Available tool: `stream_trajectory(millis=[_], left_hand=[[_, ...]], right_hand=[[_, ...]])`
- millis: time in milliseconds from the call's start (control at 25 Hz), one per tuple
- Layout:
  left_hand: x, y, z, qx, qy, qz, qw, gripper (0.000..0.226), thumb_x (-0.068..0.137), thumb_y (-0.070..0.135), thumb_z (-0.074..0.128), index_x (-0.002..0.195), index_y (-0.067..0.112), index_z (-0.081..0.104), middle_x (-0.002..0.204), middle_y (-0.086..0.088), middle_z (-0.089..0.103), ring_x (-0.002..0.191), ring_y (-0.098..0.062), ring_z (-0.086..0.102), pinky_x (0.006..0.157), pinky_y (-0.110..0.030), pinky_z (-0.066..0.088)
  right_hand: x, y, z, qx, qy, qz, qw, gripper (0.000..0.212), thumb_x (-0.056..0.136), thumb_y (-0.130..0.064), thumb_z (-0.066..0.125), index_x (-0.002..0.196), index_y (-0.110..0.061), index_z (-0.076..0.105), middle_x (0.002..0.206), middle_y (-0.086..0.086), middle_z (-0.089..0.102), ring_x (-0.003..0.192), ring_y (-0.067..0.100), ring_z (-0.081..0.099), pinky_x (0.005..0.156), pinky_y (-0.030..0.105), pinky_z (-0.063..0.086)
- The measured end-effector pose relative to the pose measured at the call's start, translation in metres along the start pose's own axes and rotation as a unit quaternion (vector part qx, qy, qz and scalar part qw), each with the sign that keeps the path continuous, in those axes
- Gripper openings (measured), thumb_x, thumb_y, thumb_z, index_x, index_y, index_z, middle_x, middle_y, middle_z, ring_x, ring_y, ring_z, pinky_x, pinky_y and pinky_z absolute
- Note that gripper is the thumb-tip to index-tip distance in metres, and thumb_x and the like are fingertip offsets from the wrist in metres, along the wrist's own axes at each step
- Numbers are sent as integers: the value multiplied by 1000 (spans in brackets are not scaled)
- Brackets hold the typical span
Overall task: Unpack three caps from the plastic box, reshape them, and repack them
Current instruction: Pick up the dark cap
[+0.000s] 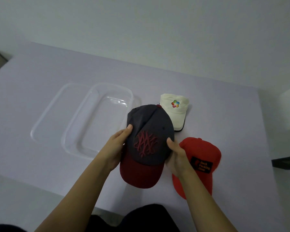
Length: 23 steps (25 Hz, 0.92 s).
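Note:
I hold a dark navy cap (147,129) with a maroon brim and maroon embroidery above the table, brim toward me. My left hand (115,149) grips its left side, thumb on the crown. My right hand (177,154) grips its right side. A red cap (203,151) with a black patch lies on the table to the right, partly behind my right wrist. A cream cap (174,111) with a colourful logo lies farther back, partly hidden by the navy cap. The clear plastic box (97,124) stands empty to the left.
The box's clear lid (45,118) lies flat beside the box on the left. The table (224,101) has a pale lavender top, with a wall behind it. A dark object (286,162) sits off the table's right edge.

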<state>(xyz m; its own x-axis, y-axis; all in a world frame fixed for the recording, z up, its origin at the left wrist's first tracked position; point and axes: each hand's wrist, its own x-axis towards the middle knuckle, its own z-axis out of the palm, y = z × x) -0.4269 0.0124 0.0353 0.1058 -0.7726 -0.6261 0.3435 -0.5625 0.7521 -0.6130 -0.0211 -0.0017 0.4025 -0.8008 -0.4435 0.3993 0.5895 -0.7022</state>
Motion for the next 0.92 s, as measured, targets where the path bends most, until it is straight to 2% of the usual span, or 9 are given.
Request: stream_trajectory(millis=[80,120,280,400,520,600,680,760,920], left_hand=[[-1,14,-16,-16,16,2,1000,44,78,52,57,103,18,68,95,3,75,99,-16,64,85,-33,50],[1,22,-26,-23,27,8,999,46,77,53,58,104,17,68,99,1,74,101,-18,63,86,-34,49],[13,55,-78,-28,73,29,997,40,86,48,56,109,16,64,99,2,71,91,-12,65,67,-26,50],[31,64,-118,-2,88,11,996,40,88,46,55,108,12,61,95,-2,70,85,-14,65,63,-26,50],[54,60,-150,20,82,-23,996,44,90,48,51,108,9,63,97,-7,70,89,-19,66,67,-30,52],[69,54,-163,19,66,-42,997,42,92,48,47,100,11,64,97,-8,70,89,-20,66,70,-32,52],[83,45,-170,27,70,-64,995,43,92,50,46,97,11,63,99,-9,68,90,-21,65,72,-33,51],[95,34,-174,59,84,-81,991,53,91,53,47,114,6,59,112,-13,65,98,-26,62,80,-36,50],[108,21,-172,139,78,-93,983,65,92,52,45,135,4,39,132,-16,52,111,-30,53,89,-38,45]], right_hand=[[8,0,23,-8,-24,-23,999,95,44,-43,90,128,-23,50,118,-4,68,109,15,64,80,26,54],[15,2,37,-13,-29,-28,999,89,47,-43,89,125,-21,53,115,-4,69,106,14,65,79,24,55],[46,25,97,-2,19,-17,1000,50,70,-31,71,116,-16,61,114,3,70,102,16,67,78,25,55],[67,52,132,-47,72,-14,996,57,72,-38,71,122,-17,56,116,1,68,104,15,66,82,26,54],[85,74,154,-174,124,-34,976,50,81,-48,63,123,-25,49,119,-7,60,106,8,59,87,23,51],[90,85,160,-305,170,-91,933,43,88,-51,53,124,-27,48,120,-9,51,110,8,54,92,25,48],[89,97,157,-419,261,-172,853,42,95,-39,45,131,-17,47,123,-4,43,114,12,49,97,27,44],[86,111,152,-485,316,-201,790,41,96,-27,44,132,-9,45,127,5,45,119,19,46,101,28,39],[85,129,152,-472,265,-42,840,55,99,-20,38,148,-12,14,151,9,31,136,22,35,102,21,26]])
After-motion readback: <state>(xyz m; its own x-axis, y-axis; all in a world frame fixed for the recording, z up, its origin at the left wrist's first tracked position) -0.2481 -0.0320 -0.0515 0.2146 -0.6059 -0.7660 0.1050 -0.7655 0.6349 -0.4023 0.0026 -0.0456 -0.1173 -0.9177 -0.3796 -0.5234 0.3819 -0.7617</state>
